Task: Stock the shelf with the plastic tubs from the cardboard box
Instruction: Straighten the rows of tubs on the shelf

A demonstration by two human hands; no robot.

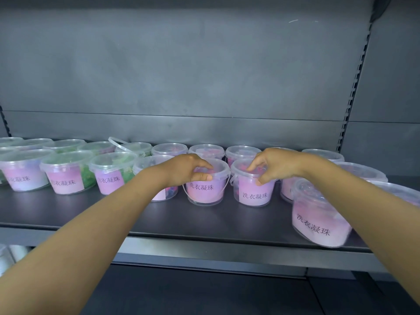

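Both hands on tubs, front row, mid-shelf.

L hand (pixel 188 169) fingers clamped over the lid rim of the left tub (pixel 205 183); R hand (pixel 270 165) pinching the lid edge of the right tub (pixel 252 185), thumb low, fingertips on top. Both tubs sit on the shelf (pixel 204 221), just beside each other, dead centre of view. Top grip bc the sides are boxed in by neighbours at 3 and 9 o'clock, and I reckon it lets me square labels to face out. Tubs: clear plastic, clear snap lids, thin bail handle hanging down the front of the left one, pink label w/ dark print, pink/blue bits inside. Green-filled ones (pixel 68 171) off at 9 o'clock. One stray tub (pixel 318 217) at 4 o'clock near the shelf lip, out of line (blurred, prob needs pushing back). Cardboard box not in view.
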